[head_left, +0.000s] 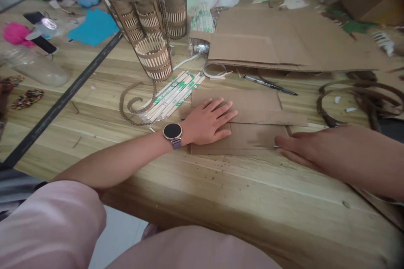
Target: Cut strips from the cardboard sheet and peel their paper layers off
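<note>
Spreads the left hand (pixel 208 122) flat, fingers apart, on cardboard pieces (pixel 252 136) at the near middle of the counter (pixel 202 201). Pinches a small shiny object (pixel 277 147), too blurred to identify, between the right hand's (pixel 331 155) fingers at the cardboard's right edge.

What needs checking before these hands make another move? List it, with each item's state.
1. Left hand braced flat on the cardboard piece: ok, fingers spread.
2. Left fingers away from the small shiny tip at the right hand: ok, a gap shows between them.
3. Secure grip on whatever carries that tip: cannot tell, fingers hide the rest.
4. Narrow strip across the piece fixed down: cannot tell.
5. Table in front free of crumbs: not ok, several are scattered there.
</note>
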### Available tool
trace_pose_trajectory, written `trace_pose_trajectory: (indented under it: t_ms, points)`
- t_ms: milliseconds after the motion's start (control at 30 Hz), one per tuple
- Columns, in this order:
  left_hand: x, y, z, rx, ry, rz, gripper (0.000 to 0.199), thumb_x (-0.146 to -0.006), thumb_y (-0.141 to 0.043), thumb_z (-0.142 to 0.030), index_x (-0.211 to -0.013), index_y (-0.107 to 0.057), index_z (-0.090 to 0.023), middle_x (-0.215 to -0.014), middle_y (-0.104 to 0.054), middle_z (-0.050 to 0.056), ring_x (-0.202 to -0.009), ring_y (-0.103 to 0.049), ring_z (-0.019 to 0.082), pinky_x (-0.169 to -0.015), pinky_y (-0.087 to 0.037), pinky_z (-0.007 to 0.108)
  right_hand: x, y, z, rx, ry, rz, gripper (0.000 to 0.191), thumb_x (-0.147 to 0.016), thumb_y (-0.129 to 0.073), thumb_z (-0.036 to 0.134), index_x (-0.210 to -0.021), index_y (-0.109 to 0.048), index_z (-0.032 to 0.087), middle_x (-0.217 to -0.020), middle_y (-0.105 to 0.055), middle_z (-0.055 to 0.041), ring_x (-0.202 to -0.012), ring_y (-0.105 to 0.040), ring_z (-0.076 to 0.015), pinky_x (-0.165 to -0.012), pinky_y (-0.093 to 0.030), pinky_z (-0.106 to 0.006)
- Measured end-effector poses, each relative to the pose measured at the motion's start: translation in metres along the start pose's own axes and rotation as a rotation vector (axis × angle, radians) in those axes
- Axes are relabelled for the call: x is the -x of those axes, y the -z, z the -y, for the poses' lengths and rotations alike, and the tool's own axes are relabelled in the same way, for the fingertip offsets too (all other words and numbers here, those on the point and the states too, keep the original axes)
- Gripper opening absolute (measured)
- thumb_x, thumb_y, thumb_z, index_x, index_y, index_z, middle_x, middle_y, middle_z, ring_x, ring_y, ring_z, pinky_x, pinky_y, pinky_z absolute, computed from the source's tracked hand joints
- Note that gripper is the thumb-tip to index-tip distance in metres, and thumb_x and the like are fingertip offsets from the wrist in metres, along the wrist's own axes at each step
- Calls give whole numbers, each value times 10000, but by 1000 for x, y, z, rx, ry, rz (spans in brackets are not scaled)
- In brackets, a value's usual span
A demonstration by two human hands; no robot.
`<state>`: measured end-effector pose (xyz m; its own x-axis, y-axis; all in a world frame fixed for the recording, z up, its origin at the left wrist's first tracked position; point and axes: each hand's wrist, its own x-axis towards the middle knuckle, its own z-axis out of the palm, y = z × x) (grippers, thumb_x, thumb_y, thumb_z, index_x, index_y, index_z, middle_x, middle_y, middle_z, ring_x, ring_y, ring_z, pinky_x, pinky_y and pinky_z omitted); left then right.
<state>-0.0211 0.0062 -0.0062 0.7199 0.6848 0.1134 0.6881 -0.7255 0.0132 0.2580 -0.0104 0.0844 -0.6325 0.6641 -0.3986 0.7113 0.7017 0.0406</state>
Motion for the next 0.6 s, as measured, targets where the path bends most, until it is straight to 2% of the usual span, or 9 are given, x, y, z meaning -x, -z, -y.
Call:
trace_pose_trajectory:
  t_ms: [67,100,233,367,600]
  points:
    - [0,0,0,-5,6,2,621,-1051,-379,-519,-1553,-385,-154,-1630,-353,141,-1501,-299,339,-1218,-231,505,-11,10,19,85,-10,142,238,-987,-433,358,-850,-609,273,-688,-686,-6,-579,-639,-197,-510,-279,-296]
    - [0,0,0,-7,10,3,619,-1053,-375,-519,-1554,-385,-155,-1628,-354,143,-1501,-301,337,-1215,-237,506,-18,13,29,128,-2,169,254,-995,-407,321,-868,-619,263,-681,-679,-7,-564,-625,-187,-499,-250,-296]
    - [-1,1,0,-12,13,3,623,-1055,-365,-526,-1554,-387,-153,-1626,-358,145,-1502,-300,345,-1206,-259,507,-44,10,60,178,60,122,241,-957,-436,182,-1004,-665,240,-710,-692,-17,-582,-611,-168,-493,-170,-294]
    - [-1,1,0,-11,7,-2,636,-1053,-356,-536,-1553,-390,-144,-1628,-354,148,-1500,-304,354,-1213,-248,503,-53,4,65,193,131,69,277,-952,-432,145,-1076,-666,225,-688,-691,-18,-546,-584,-148,-486,-157,-285]
    - [-1,-1,1,-1,-9,-27,650,-1045,-364,-553,-1545,-402,-140,-1614,-374,163,-1485,-327,354,-1196,-273,516,-51,14,70,247,179,52,360,-863,-400,13,-1018,-664,203,-640,-664,-18,-524,-586,-153,-464,-152,-290]
